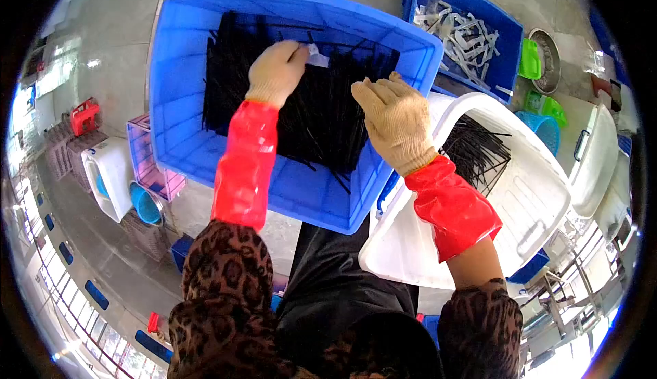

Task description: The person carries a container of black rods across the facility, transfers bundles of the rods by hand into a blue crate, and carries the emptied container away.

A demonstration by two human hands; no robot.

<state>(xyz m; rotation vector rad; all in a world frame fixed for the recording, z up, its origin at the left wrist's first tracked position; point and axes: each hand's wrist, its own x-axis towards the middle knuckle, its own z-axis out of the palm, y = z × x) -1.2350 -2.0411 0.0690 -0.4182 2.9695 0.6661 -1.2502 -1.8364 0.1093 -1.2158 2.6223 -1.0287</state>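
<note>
A large blue plastic crate holds a dense pile of thin black strips. My left hand, in a cream knit glove and red oversleeve, is closed above the pile. A small crumpled white piece, perhaps paper or film, sticks out from its thumb side. At the crate's right side my right hand, gloved the same way, has its fingers curled together. Whatever those fingers hold, if anything, is hidden. Below that hand, a white plastic tub contains more loose black strips.
A smaller blue bin with white scraps stands at upper right, beside a metal bowl and a turquoise basket. To the left are a pink crate, a white container and a red object.
</note>
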